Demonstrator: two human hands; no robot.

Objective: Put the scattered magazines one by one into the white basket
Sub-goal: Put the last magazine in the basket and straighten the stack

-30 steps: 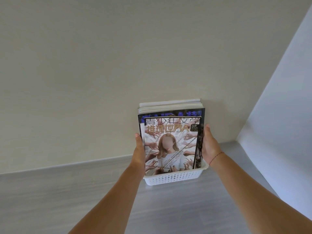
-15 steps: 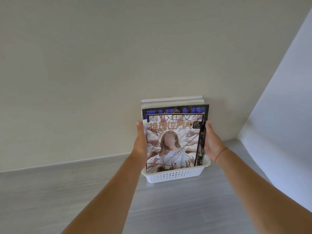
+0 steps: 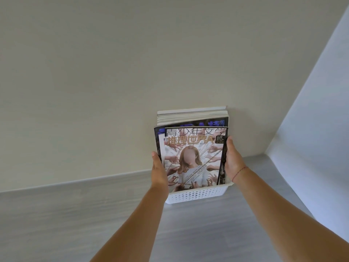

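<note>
Front magazine (image 3: 192, 157): stands upright in the white basket (image 3: 196, 194), cover toward the camera; gold and white title characters at the top, a figure wrapped in chains with many reaching hands below. Its bottom edge is hidden behind the basket's front wall.
Second magazine (image 3: 188, 124): directly behind the front one; only a dark cover strip with blue characters shows along the top and down the left edge, the rest is covered.
Rear magazines (image 3: 190, 114): a row of pale page edges and spines behind those two, leaning at the wall (image 3: 132, 72); covers hidden, and the count is hard to make out.
White basket: perforated plastic, sits on the grey wood-grain surface (image 3: 75, 214) by the wall, near the corner with the right-hand wall; its left front corner is hidden by the left forearm, its inside is blocked by the magazines.
Left hand (image 3: 158, 171): pressed flat along the left edge of the magazines, thumb up; the fingers are hidden behind the covers, so I cannot tell how far they wrap.
Right hand (image 3: 233, 157): pressed against the right edge, thumb up, fingers out of sight behind; a thin red string (image 3: 239, 171) circles the wrist.
Arms: both forearms are cut off at the bottom of the picture.
</note>
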